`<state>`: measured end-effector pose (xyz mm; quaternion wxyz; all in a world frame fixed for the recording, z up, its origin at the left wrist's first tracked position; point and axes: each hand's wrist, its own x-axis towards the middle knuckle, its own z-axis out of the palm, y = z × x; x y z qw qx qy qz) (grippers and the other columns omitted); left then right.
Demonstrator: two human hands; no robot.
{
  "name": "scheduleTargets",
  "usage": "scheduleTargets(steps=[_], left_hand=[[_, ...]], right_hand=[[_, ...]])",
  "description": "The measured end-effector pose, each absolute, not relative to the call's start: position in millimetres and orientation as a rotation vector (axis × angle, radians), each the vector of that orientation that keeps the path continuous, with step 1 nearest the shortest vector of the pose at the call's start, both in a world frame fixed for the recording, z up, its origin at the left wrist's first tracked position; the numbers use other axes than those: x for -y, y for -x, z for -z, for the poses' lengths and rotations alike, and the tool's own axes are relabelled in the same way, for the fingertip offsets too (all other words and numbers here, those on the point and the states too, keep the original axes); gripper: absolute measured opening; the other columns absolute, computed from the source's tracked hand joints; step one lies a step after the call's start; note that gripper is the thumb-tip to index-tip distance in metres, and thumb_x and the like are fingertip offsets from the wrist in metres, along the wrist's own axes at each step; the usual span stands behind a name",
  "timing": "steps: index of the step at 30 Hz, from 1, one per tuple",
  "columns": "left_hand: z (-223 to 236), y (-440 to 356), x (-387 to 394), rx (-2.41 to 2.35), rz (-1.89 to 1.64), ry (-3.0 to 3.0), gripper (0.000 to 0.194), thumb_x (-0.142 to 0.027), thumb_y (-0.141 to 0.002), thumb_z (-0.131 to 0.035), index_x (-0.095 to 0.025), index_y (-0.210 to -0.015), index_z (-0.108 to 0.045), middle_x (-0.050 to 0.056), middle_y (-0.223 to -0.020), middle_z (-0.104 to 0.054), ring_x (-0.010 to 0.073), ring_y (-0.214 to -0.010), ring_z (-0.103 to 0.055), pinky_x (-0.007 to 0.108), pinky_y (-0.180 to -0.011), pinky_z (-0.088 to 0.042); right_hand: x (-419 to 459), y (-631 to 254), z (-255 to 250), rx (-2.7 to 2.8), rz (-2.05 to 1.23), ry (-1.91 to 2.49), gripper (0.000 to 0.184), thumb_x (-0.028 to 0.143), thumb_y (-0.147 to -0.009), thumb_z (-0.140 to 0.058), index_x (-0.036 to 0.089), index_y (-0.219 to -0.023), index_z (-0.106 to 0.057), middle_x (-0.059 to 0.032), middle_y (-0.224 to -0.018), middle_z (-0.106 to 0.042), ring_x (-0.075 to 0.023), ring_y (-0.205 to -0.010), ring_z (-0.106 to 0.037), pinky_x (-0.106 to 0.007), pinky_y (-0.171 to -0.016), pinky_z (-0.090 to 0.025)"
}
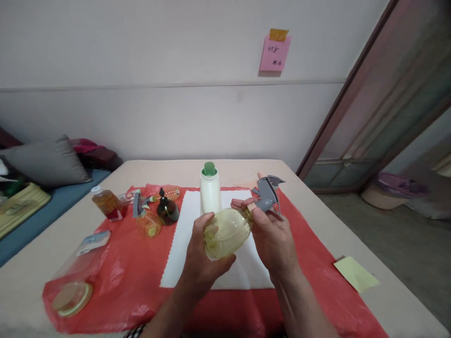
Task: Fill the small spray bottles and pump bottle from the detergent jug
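Across the counter [326, 230] spreads a red sheet [130, 263], a white sheet [243, 272] over it. Above that the spray bottle [227, 234] hangs tilted: the left hand's [200, 256] fingers wrap its yellowish body, the right hand's [275, 239] grip it by the neck. Beyond stands a plain white bottle [209, 193]. Leftward, an amber bottle [107, 203] wears a label I can't read. The wall's pink note [276, 52] has handwriting, seemingly starting "45".

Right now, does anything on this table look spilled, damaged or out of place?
No spill or damage is visible. One oddity: the cylindrical white bottle, standing on the flat white sheet, has a rounded green piece sticking up from its open mouth, unlike a seated cap.
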<state>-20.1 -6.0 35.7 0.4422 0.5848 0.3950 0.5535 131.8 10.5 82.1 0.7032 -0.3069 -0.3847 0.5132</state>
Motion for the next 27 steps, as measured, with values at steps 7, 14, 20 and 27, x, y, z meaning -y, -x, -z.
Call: scheduleTargets(steps=[7, 14, 20, 27], left_hand=[[-18.9, 17.4, -2.9, -1.163, -1.786, -2.235, 0.085, -0.007, -0.077, -0.067, -0.034, -0.147, -0.028, 0.012, -0.145, -0.034, 0.0304, -0.136, -0.039, 0.051, -0.11, -0.038], [-7.3, -0.6, 5.5, -1.223, -1.9, -2.163, 0.081, -0.011, -0.082, -0.063, -0.031, -0.15, -0.023, 0.015, -0.147, -0.029, 0.0309, -0.138, -0.037, 0.051, -0.107, -0.044], [-14.8, -5.0, 12.3, -1.149, -1.816, -1.877, 0.081, -0.02, -0.072, -0.078, -0.032, -0.139, -0.035, 0.012, -0.139, -0.041, 0.0318, -0.131, -0.044, 0.051, -0.106, -0.043], [-36.5, 3.1, 9.6, -0.706, -1.161, -0.907, 0.073, -0.029, -0.052, -0.088, -0.022, -0.118, -0.055, 0.007, -0.107, -0.064, 0.0222, -0.091, -0.065, 0.032, -0.075, -0.054]], right_hand=[[-8.6, -118.8, -73.2, 0.697, -1.008, 0.867, 0.027, 0.039, -0.08, -0.075, 0.018, -0.097, -0.071, -0.0106, -0.109, -0.073, -0.027, -0.107, -0.067, -0.046, -0.098, -0.049], [-6.9, -100.9, -75.3, 0.615, -0.975, 0.906, 0.035, 0.051, -0.085, -0.066, 0.018, -0.097, -0.067, -0.0106, -0.106, -0.074, -0.0264, -0.103, -0.069, -0.043, -0.09, -0.054], [-7.7, -106.1, -77.7, 0.63, -0.995, 0.84, 0.036, 0.054, -0.087, -0.061, 0.019, -0.093, -0.065, -0.0114, -0.104, -0.074, -0.0269, -0.105, -0.069, -0.048, -0.096, -0.053], [-13.2, -124.1, -72.7, 0.693, -1.108, 0.696, 0.034, 0.053, -0.082, -0.068, 0.021, -0.091, -0.067, -0.0076, -0.1, -0.075, -0.0245, -0.104, -0.069, -0.048, -0.105, -0.046]])
